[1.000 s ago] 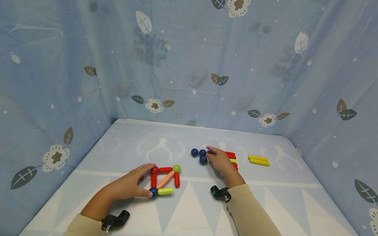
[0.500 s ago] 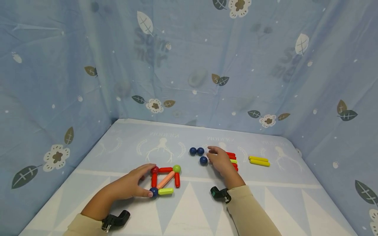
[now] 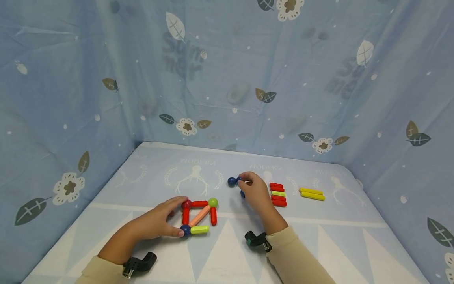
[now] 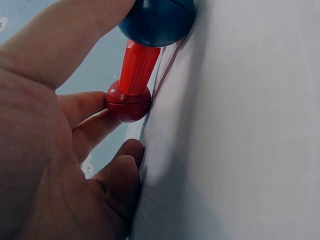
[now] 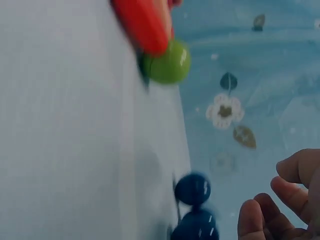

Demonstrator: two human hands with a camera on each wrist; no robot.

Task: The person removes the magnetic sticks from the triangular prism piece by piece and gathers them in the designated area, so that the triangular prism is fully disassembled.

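A flat frame of magnetic building rods and balls lies on the table. My left hand [image 3: 157, 221] holds its left side, thumb on the blue corner ball [image 3: 185, 230] and a fingertip on the dark red ball [image 3: 186, 204]. Between these balls runs a red rod [image 4: 136, 67]. A green ball [image 3: 213, 202], a peach diagonal rod [image 3: 200, 215] and a lime rod [image 3: 200, 229] belong to it too. My right hand [image 3: 256, 194] reaches over loose blue balls [image 3: 231, 182], fingers bent and partly covering two of them. In the right wrist view the fingers are apart from the blue balls [image 5: 193, 189].
Right of my right hand lies a row of short red rods [image 3: 278, 203] with one lime rod [image 3: 278, 193] among them. Two yellow rods [image 3: 312, 196] lie farther right. Patterned blue cloth [image 3: 227, 79] hangs behind and along both sides of the table.
My right hand has moved left and slightly away from me, uncovering the red rods and reaching the blue balls. Earlier, two blue balls shifted left, away from the third. The left hand stays put.
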